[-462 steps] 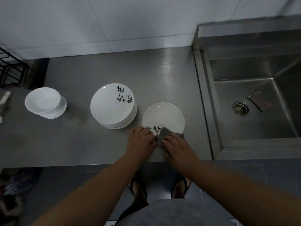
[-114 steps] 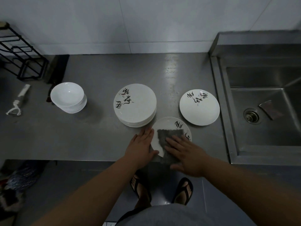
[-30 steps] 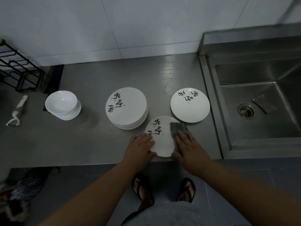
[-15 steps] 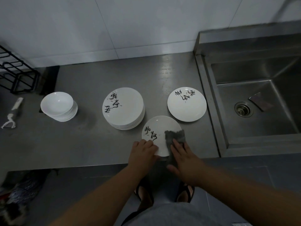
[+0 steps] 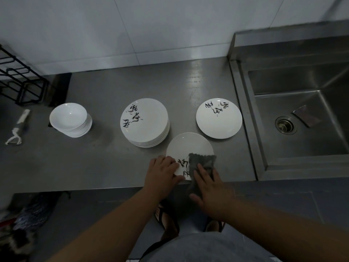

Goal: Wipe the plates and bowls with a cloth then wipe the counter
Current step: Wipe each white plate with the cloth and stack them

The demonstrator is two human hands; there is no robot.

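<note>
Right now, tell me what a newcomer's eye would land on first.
The white plate at the near edge of the counter: the right hand presses a grey cloth flat on it while the left hand rests on its rim. Behind stand a stack of plates and, nearer the sink, a single plate; a stack of bowls sits far left.

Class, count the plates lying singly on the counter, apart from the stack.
2. The far plate lies beside the sink; the near plate sits at the edge of the counter, partly under the cloth. The stack hides its number.
</note>
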